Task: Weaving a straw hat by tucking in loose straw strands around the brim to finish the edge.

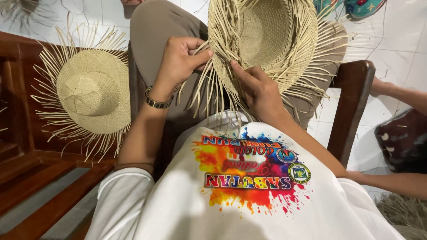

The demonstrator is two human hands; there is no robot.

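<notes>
Two hands: both mine, working one straw hat lying upside down on my lap.
Left hand: I see its fingers pinched shut on loose straw strands at the brim.
Right hand: fingers pressed on the brim edge, closed around strands.
Beside me: second straw hat on the wooden bench, left.

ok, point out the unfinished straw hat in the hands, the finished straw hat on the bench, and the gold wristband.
unfinished straw hat (267, 33), head view, inside of crown
finished straw hat (91, 89), head view, crown top
gold wristband (156, 103), head view, band on left wrist
</notes>
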